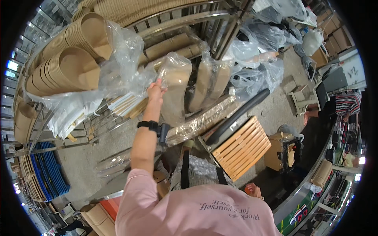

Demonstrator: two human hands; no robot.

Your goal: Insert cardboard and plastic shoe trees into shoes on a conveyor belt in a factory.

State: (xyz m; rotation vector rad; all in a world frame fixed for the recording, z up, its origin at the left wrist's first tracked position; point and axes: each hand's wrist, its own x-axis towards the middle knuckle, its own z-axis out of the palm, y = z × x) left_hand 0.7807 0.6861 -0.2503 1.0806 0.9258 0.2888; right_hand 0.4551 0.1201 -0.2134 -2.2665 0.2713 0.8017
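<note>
My left hand (pixel 156 91) reaches forward with its fingers closed on the edge of a clear plastic bag (pixel 122 74). That bag wraps stacks of nested brown paper tubs (pixel 63 70), which lie on their sides on a metal rack. Just right of the hand stands another clear plastic sleeve (pixel 175 74) with brown paper goods inside. A dark band with a small device (pixel 159 129) sits on my left wrist. Low by my right side, my right hand (pixel 255 190) is curled, partly hidden by my body, around a small orange thing (pixel 248 190) whose kind I cannot make out.
A wooden slatted seat (pixel 242 147) with a black padded bar (pixel 238 116) stands close in front. Plastic bags (pixel 256 74) are heaped at the far right. An open carton (pixel 279 151) is to the right; stacked blue trays (pixel 49 169) are at the left.
</note>
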